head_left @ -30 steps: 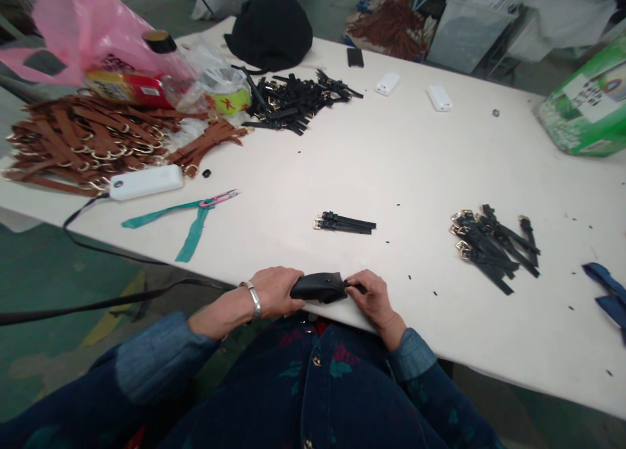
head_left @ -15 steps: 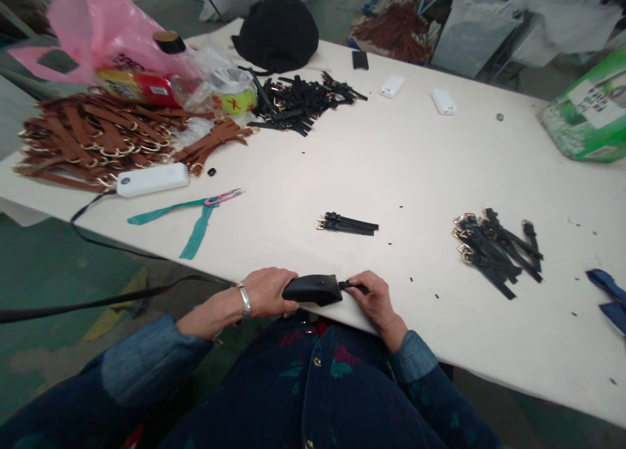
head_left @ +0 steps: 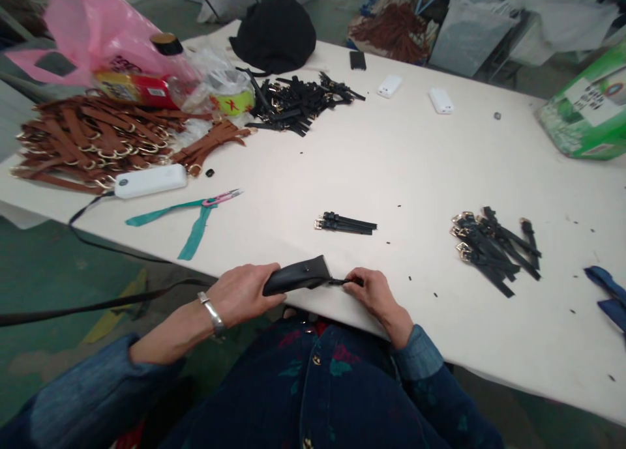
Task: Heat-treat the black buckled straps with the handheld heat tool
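My left hand [head_left: 244, 294] is wrapped round the rear of a black clipper-shaped tool [head_left: 299, 275], whose flared head points right and slightly up over the table's front edge. A small knob shows on its upper side. Between the thumb and fingers of my right hand [head_left: 374, 299] is a short black strap [head_left: 353, 282]; its left end reaches the lower corner of the tool's head. My fingers hide the rest of that strap. Beyond my hands lies a small stack of black buckle straps [head_left: 347, 224], and a looser pile of buckle straps [head_left: 493, 247] is to the right.
Pink thread snips [head_left: 222, 198] with teal ribbon lie left, near a white power bank [head_left: 151, 180] with a cord. Brown straps [head_left: 98, 136], black straps [head_left: 303, 100] and a black cap [head_left: 274, 35] sit farther back. A green package [head_left: 589, 113] stands at right.
The tool's head has swung upward and the tool has shifted a little left with my left hand. A longer piece of the strap now shows between head and right fingers.
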### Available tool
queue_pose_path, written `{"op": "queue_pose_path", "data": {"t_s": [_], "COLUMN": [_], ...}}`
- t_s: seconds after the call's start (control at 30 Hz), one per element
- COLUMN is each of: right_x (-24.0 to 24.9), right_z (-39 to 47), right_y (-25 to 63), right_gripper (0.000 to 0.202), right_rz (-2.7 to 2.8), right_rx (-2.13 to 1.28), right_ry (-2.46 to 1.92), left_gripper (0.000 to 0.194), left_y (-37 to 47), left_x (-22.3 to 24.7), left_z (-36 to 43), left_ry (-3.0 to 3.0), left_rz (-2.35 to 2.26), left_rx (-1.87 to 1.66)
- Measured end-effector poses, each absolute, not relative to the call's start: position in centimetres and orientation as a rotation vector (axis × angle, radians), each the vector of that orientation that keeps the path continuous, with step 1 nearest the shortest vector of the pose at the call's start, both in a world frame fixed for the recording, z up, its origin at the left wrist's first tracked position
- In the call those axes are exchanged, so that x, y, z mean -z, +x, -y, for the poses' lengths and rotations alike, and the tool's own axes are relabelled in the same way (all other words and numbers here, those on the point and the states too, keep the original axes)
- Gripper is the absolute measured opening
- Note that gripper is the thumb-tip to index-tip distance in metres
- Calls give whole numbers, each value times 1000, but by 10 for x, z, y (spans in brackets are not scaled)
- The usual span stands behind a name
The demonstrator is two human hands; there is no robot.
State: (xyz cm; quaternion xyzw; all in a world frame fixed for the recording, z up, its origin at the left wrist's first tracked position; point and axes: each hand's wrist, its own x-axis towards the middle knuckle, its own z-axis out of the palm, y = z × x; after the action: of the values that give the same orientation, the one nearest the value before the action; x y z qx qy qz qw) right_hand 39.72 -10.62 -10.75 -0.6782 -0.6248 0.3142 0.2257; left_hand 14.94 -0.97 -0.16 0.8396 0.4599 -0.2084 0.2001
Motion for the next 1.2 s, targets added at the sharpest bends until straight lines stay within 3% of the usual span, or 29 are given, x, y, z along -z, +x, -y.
{"op": "queue_pose_path", "data": {"t_s": [0.67, 0.93, 1.2], "right_x": [91, 100, 105], "right_z": [110, 110, 112], "right_y": [384, 376, 375], "right_gripper": [26, 19, 21], "right_rz": [1734, 1793, 1654], "right_rx": [-706, -584, -668], "right_ry": [-2265, -2215, -2262], "left_gripper": [34, 37, 38], "left_y": [179, 179, 179], "left_x": [25, 31, 32], "left_z": [-6, -8, -6], "left_ry": [2376, 2323, 2296], "left_rz": [-1261, -1272, -1251], "left_rx": [672, 635, 564]}}
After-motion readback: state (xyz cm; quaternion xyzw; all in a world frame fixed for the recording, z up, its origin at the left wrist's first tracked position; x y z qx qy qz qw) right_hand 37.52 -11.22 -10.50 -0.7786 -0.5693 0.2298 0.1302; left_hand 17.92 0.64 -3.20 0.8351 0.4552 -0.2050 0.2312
